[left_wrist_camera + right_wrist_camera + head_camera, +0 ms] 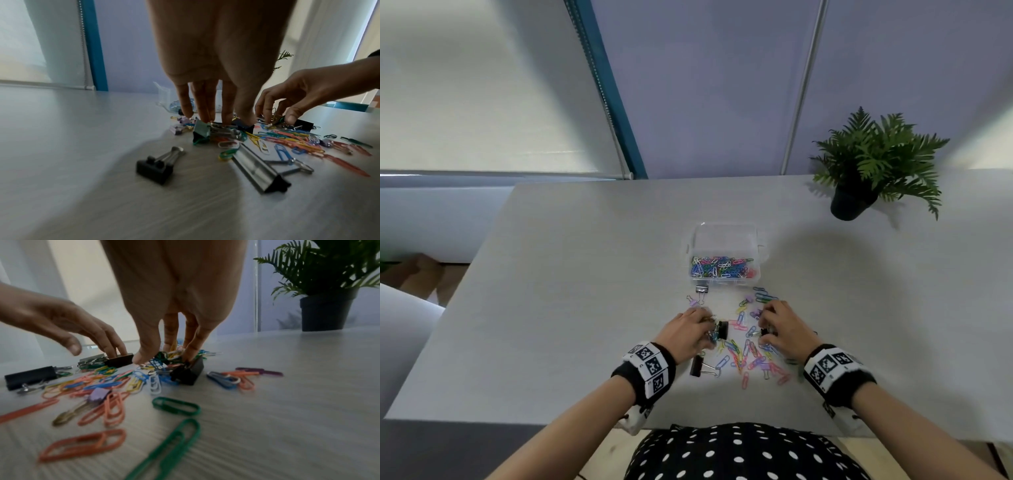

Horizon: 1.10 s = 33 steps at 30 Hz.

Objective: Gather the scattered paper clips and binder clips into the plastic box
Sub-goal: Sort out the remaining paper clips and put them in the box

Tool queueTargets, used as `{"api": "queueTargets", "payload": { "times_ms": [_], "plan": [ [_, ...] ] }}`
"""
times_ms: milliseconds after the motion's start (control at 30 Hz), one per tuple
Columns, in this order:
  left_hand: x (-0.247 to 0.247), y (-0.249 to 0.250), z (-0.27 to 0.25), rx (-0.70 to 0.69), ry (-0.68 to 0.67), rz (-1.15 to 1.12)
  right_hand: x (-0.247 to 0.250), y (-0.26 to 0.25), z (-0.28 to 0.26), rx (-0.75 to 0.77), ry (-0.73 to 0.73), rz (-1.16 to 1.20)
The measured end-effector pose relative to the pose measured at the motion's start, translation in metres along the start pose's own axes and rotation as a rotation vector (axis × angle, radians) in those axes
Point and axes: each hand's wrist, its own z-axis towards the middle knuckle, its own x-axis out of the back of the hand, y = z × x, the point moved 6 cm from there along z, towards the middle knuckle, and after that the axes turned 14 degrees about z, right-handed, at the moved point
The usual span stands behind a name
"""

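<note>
- plastic box (726,236): clear, lid off or hinged back, sits on the table (571,274); a layer of coloured paper clips (722,267) lies inside
- loose paper clips (753,356) and binder clips spread on the table just in front of the box, toward the person
- left hand (690,334): in front of the box, left part of the pile, fingertips (205,116) down on a silver binder clip (202,129) and a black one (243,126); cannot tell if it's gripping or just pressing
- right hand (784,329): right part of the pile, thumb and fingers pinching a bunch of paper clips (171,356), beside a black binder clip (189,372)
- large black binder clip (697,366) lies untouched at the pile's near left edge
- potted plant (873,164) stands well apart from the box, at the far right of the table
</note>
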Motion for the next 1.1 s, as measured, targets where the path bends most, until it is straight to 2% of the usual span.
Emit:
{"api": "queueTargets", "payload": {
  "times_ms": [167, 200, 267, 333, 400, 500, 600, 700, 767, 833, 967, 1033, 1100],
  "plan": [
    [0.022, 0.009, 0.019, 0.079, 0.139, 0.049, 0.004, 0.002, 0.004, -0.05, 0.082, 0.055],
    [0.027, 0.014, 0.022, 0.064, 0.182, 0.047, 0.006, 0.002, 0.004, -0.046, 0.114, 0.066],
    [0.033, 0.03, 0.026, -0.062, 0.243, -0.001, 0.008, -0.001, 0.002, -0.017, 0.165, 0.061],
    [0.03, 0.05, 0.026, -0.259, 0.189, -0.022, 0.01, -0.005, -0.001, 0.013, 0.203, 0.037],
    [0.019, 0.061, 0.025, -0.385, 0.106, 0.05, 0.014, -0.009, -0.004, 0.036, 0.241, 0.043],
    [0.001, 0.065, 0.022, -0.424, 0.04, 0.131, 0.023, -0.012, -0.006, 0.059, 0.308, 0.154],
    [-0.004, 0.067, 0.022, -0.425, 0.064, 0.141, 0.03, -0.012, -0.006, 0.015, 0.358, 0.368],
    [-0.002, 0.063, 0.025, -0.379, 0.076, 0.088, 0.032, -0.011, -0.003, -0.117, 0.34, 0.594],
    [0.002, 0.057, 0.029, -0.33, 0.068, -0.038, 0.032, -0.012, -0.002, -0.162, 0.321, 0.743],
    [0.011, 0.045, 0.03, -0.228, 0.059, -0.291, 0.033, -0.013, -0.001, -0.191, 0.297, 0.876],
    [0.017, 0.01, 0.029, 0.102, -0.051, -0.868, 0.029, -0.007, 0.001, -0.261, 0.261, 1.06],
    [0.018, -0.005, 0.028, 0.206, -0.057, -1.055, 0.026, -0.006, 0.004, -0.302, 0.255, 1.135],
    [0.021, -0.017, 0.029, 0.252, -0.072, -1.192, 0.024, -0.007, 0.008, -0.327, 0.246, 1.199]
  ]
}}
